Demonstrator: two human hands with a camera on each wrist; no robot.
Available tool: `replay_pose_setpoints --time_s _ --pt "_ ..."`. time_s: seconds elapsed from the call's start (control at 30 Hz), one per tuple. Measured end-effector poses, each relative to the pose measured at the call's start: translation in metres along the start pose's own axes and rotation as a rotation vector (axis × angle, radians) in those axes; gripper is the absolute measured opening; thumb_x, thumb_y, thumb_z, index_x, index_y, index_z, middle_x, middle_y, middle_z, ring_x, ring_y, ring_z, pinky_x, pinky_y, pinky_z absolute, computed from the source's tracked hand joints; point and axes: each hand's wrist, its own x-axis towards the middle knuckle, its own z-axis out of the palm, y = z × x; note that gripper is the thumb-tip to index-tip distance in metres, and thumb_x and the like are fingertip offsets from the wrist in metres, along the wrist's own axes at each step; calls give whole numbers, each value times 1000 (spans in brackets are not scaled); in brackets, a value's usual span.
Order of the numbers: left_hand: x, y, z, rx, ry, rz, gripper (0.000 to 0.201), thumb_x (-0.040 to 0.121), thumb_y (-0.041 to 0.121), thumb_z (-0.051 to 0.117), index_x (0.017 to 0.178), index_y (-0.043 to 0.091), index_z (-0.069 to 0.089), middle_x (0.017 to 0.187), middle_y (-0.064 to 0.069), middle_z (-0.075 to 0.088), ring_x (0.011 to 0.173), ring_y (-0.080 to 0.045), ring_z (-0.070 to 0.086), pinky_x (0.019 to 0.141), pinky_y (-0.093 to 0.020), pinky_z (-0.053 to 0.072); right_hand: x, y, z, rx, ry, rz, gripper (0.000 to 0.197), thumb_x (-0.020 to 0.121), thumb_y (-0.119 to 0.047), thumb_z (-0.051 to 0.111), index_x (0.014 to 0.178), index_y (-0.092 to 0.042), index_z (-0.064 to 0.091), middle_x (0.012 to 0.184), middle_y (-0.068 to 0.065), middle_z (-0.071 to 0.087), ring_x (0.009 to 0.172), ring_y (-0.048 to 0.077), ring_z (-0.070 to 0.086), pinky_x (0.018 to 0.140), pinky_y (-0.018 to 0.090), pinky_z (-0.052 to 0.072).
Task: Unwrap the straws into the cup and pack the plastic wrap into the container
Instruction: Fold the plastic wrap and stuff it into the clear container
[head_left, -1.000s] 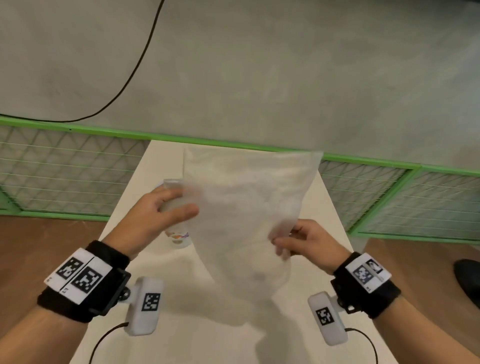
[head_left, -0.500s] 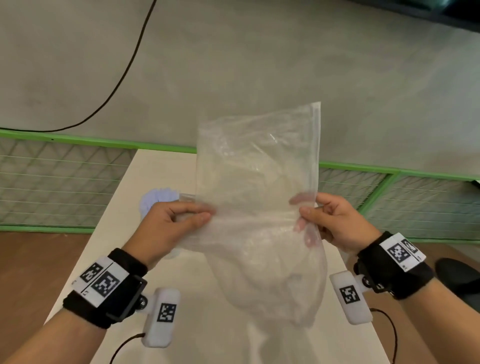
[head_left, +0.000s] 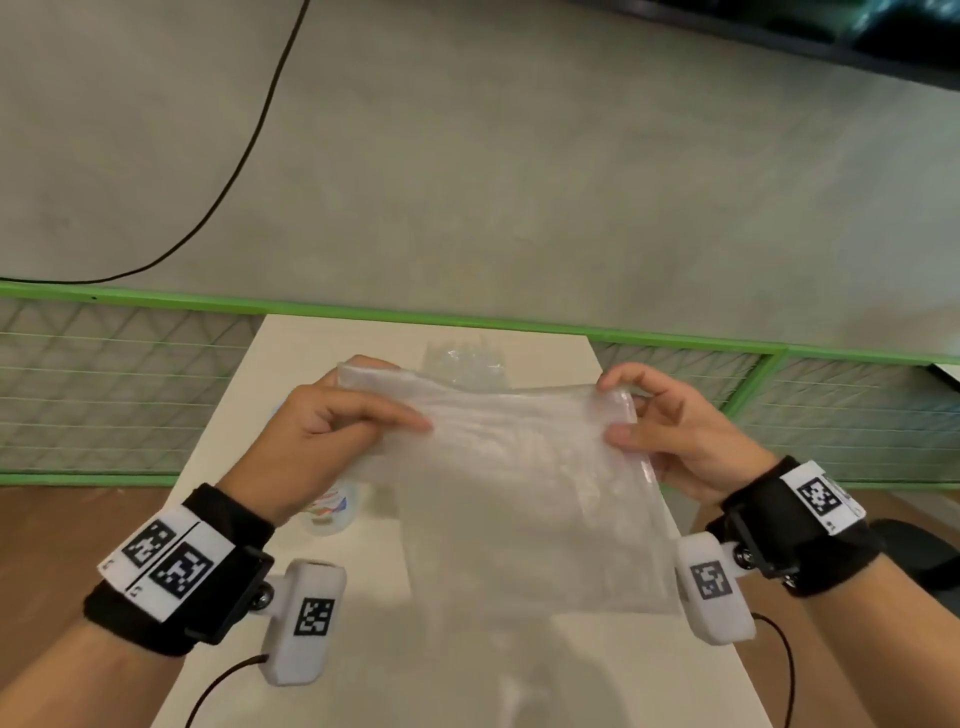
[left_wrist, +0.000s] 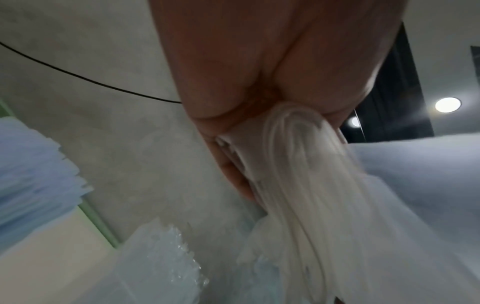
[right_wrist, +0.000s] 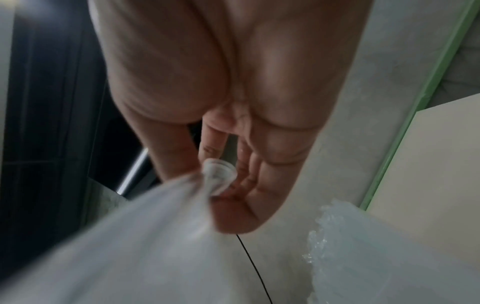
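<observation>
Lowered from upright: plastic wrap (head_left: 519, 478) now spans crosswise above the counter (head_left: 291, 364), left hand (head_left: 317, 436) and right hand (head_left: 675, 431) each pinching an end. Container (head_left: 462, 364) lies just beyond, midway.

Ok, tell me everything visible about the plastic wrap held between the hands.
The plastic wrap is a thin, translucent, crinkled sheet or bag, folded over at its top edge. The left hand and right hand pinch its upper corners, holding it stretched above the white table; the rest hangs down toward the person.
</observation>
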Motion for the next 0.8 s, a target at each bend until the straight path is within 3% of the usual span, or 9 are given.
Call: replay_pose_setpoints --time_s 0.07,0.17,0.3,0.4,0.47,0.57,0.63,0.73,0.8 --pt "-6 -5 -6 -69 65 -46 31 76 40 72 105 31 75 122 10 63 117 -10 58 91 -21 49 -3 -3 1 56 45 -41 27 66 -2 76 87 -17 67 89 11 71 63 16 68 55 25 58" --pt "-24 -22 -3 -62 212 -162 33 77 46 74 109 39 72 124 11 63 119 -9 58 92 -21 51 -5 -8 -4 123 153 -139 18 55 -10 84 61 -18 68 69 0 70 58 5 66 55 17 55" --pt "-36 -37 28 198 -53 -270 62 54 80 68 109 51 67 118 18 59 115 5 52 108 -27 39 1 -8 -4 200 262 -160 33 39 -21 96 65 -17 77 71 0 74 65 7 70 63 19 58" --pt "-17 -29 48 29 -106 -315 67 49 78 73 109 50 67 121 15 55 113 2 55 106 -32 44 6 -11 4 274 293 -134 17 63 -12 72 77 -16 81 80 2 76 67 8 72 60 20 57" --pt "-1 -18 53 -87 -72 -281 61 51 72 77 105 46 70 122 11 58 114 -4 58 105 -36 46 6 -11 3 304 263 -111 23 75 -12 64 91 -15 80 92 4 77 78 10 73 64 22 58" --pt "15 -2 55 -67 -98 -185 44 67 56 74 106 35 74 120 5 65 116 -7 58 105 -39 45 3 -9 -2 297 104 -83 50 78 -11 75 127 -14 65 128 7 66 105 17 68 83 33 59" --pt "20 3 54 -51 -86 -149 36 72 51 70 99 29 77 112 5 69 113 -8 59 104 -40 45 1 -6 -9 265 3 -77 80 68 -10 85 140 -16 51 140 7 56 116 21 63 88 38 57" --pt "24 5 49 15 -54 -127 33 74 52 69 86 23 79 99 -1 70 107 -18 60 101 -50 45 1 -3 -15 212 -4 -75 88 59 -3 90 137 -23 54 132 10 61 110 24 65 87 40 56" --pt "23 5 41 59 -53 -128 30 73 52 68 80 25 78 94 2 71 104 -16 61 100 -48 45 2 -2 -17 187 98 -83 73 49 -10 97 115 -22 69 111 12 70 94 21 71 86 36 55"
